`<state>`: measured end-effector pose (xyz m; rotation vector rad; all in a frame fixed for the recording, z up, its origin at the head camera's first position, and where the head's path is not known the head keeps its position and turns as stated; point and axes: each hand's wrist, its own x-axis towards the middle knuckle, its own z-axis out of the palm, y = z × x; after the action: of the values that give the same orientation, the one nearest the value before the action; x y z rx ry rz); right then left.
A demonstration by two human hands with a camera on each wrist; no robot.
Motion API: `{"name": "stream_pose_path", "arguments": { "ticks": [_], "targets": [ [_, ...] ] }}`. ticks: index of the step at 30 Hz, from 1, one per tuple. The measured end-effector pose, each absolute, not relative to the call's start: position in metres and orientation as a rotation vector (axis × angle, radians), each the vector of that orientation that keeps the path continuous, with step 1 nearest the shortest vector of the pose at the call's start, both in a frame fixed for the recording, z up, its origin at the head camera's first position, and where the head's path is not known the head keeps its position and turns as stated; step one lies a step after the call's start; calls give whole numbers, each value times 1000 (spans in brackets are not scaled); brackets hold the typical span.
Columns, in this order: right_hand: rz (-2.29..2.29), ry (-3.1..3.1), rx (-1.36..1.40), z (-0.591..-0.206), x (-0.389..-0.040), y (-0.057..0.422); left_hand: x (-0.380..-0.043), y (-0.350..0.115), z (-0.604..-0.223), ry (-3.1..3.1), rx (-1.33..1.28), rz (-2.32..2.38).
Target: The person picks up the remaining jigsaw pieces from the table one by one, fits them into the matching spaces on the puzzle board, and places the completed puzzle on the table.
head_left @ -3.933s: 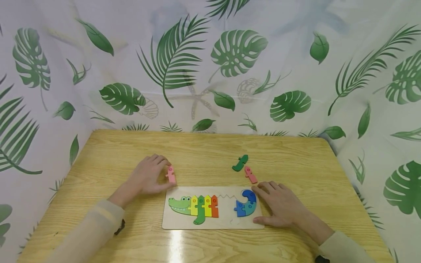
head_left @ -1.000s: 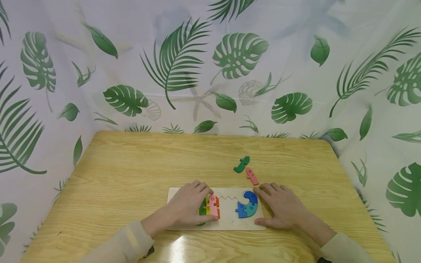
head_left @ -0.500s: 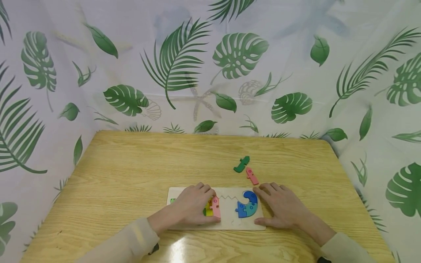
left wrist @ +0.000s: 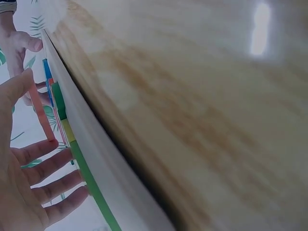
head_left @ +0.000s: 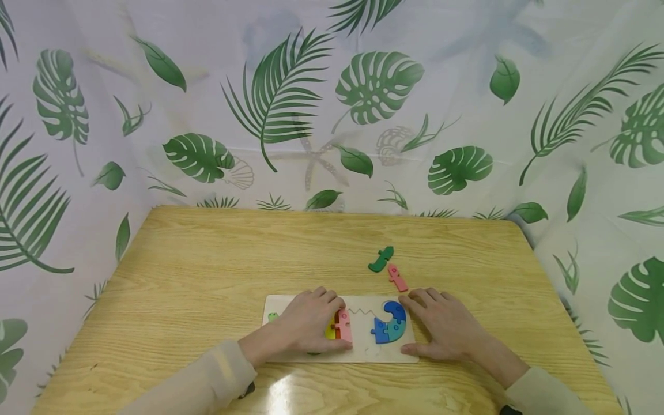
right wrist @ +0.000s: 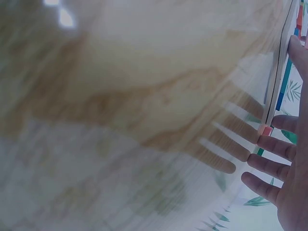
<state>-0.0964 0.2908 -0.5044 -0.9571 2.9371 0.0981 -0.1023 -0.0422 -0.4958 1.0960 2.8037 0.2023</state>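
A pale wooden crocodile puzzle board [head_left: 386, 356] lies on the table. Over its middle, my left hand [head_left: 306, 324] pinches a light pink puzzle piece [head_left: 344, 326] between thumb and fingers. In the left wrist view that pink piece [left wrist: 42, 114] stands raised above the board's row of pieces. Most of the crocodile's head and front body is hidden beneath the hand, with bits of yellow and red showing. Blue tail pieces [head_left: 390, 326] sit at the board's right end. There my right hand [head_left: 448, 327] rests along the edge, its fingers [right wrist: 269, 168] spread and relaxed, holding nothing.
Behind the board lie a dark green leg-shaped piece [head_left: 381, 259] and another pink piece [head_left: 397, 278], close together on the wooden table [head_left: 218, 253]. A leaf-print cloth [head_left: 311, 104] hangs around the table's back and sides.
My left hand picked up the light pink piece from the table left of the board, carried it over the board, and has since edged slightly right. My right hand has stayed at the board's right edge.
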Motion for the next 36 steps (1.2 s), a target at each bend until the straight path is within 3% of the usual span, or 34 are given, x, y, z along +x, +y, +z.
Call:
{"name": "stream_pose_path", "arguments": {
  "ticks": [36],
  "targets": [
    [99,2960,-983,-504,-95,290,-107,-31,-500,2845,1195,104]
  ]
}}
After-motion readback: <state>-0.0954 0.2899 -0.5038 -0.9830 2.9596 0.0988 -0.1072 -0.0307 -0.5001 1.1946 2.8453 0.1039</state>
